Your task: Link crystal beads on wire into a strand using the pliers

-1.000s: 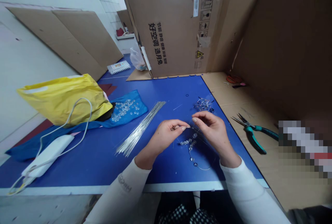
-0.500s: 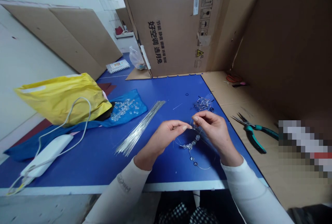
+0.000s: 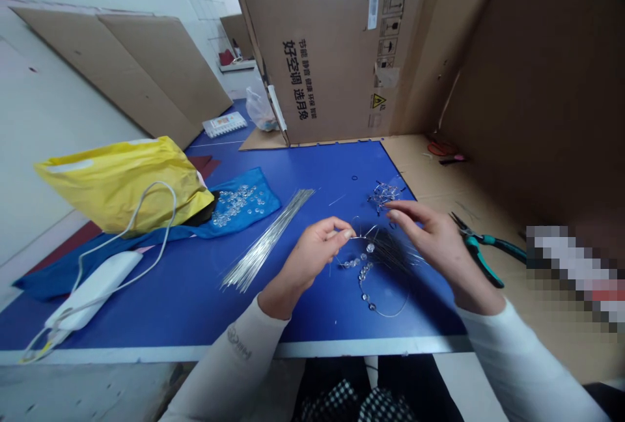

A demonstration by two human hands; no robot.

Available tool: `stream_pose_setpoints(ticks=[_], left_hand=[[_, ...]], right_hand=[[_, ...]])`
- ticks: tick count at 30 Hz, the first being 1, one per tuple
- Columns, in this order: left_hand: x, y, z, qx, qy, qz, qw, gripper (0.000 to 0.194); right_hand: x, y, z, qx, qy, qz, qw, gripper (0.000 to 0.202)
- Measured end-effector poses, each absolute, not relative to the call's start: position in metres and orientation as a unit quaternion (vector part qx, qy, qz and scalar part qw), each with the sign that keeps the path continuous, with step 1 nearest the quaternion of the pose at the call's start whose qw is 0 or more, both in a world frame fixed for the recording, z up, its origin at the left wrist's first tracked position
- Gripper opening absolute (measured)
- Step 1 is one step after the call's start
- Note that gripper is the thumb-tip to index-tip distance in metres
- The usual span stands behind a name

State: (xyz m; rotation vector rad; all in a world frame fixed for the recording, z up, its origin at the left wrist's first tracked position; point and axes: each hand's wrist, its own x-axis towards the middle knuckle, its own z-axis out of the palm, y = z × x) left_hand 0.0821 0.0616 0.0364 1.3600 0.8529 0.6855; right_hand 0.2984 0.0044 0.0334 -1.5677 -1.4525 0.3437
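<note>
My left hand is closed in a pinch on a thin beaded wire. Several clear round beads sit along the wire, which hangs and curls in a loop over the blue table. My right hand is off the wire, thumb and forefinger a little apart with nothing visible between them. Its fingertips are by a small heap of short wire pieces with dark ends. Beneath that hand, partly in its shadow, lies a bunch of fine dark wires.
Left of my hands lie a bundle of silvery wires and loose clear beads on a blue cloth. Further left are a yellow bag and a white corded device. Pliers rest on cardboard at right; a large carton stands behind.
My right hand has let go of the wire and moved right, its fingers parting slightly. My left hand keeps its pinch, and the hanging beads have shifted.
</note>
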Motion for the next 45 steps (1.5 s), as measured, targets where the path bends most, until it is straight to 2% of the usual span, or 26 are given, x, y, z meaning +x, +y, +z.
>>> stream_pose_setpoints(ticks=[3,6,8,11,13,17,19,24,28,31,37,45], left_hand=[[0.081,0.061,0.035,0.601,0.365,0.318,0.636,0.015],[0.082,0.060,0.036,0.613,0.365,0.335,0.616,0.015],[0.082,0.059,0.038,0.624,0.373,0.337,0.598,0.015],[0.084,0.059,0.039,0.636,0.382,0.337,0.580,0.018],[0.085,0.060,0.038,0.636,0.383,0.341,0.576,0.019],[0.085,0.061,0.036,0.629,0.384,0.354,0.576,0.019],[0.085,0.062,0.035,0.629,0.385,0.364,0.569,0.017],[0.084,0.063,0.036,0.634,0.382,0.393,0.545,0.016],[0.083,0.064,0.034,0.644,0.373,0.411,0.527,0.016],[0.082,0.064,0.032,0.662,0.362,0.421,0.504,0.015],[0.080,0.063,0.031,0.700,0.347,0.415,0.466,0.015],[0.081,0.059,0.035,0.717,0.336,0.420,0.444,0.010]], right_hand=[[0.352,-0.015,0.015,-0.716,-0.622,-0.021,0.315,0.037],[0.405,-0.038,-0.009,-0.756,-0.623,-0.111,0.167,0.049],[0.430,-0.051,-0.020,-0.781,-0.607,-0.109,0.095,0.045],[0.447,-0.062,-0.028,-0.798,-0.601,-0.016,0.038,0.051],[0.451,-0.065,-0.029,-0.793,-0.609,0.010,0.033,0.059],[0.456,-0.066,-0.034,-0.779,-0.625,-0.015,0.047,0.067],[0.460,-0.066,-0.036,-0.772,-0.632,-0.033,0.066,0.060],[0.455,-0.067,-0.021,-0.790,-0.596,-0.031,0.138,0.019],[0.417,-0.075,0.010,-0.789,-0.560,0.042,0.248,0.024],[0.375,-0.080,0.025,-0.701,-0.635,0.133,0.298,0.025],[0.315,-0.067,0.034,-0.633,-0.709,0.156,0.268,0.033],[0.303,-0.050,0.038,-0.641,-0.727,0.108,0.220,0.038]])
